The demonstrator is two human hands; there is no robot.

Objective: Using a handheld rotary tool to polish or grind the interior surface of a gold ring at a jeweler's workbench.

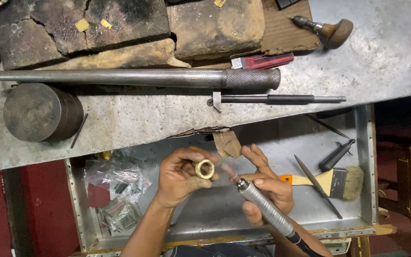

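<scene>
While the left hand [181,176] is pinching a small, rigid, slippery gold-coloured metal ring [205,169] by its rim, the right hand [262,188] at 3 o'clock is clamping a ribbed steel rotary handpiece [265,209]

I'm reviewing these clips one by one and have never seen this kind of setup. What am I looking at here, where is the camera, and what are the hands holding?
There is no machine: a person works with bare hands, and the single camera sits on their head, looking down.

The left hand pinches a brass ring. The right hand holds a slim metal rotary handpiece, its small tip pointing toward the ring.

Below the hands is an open metal tray with a paintbrush, a file and plastic bags of small parts.

Above, on the worn bench, lie a long steel rod, a heavy metal cylinder and a wooden-handled tool.
</scene>
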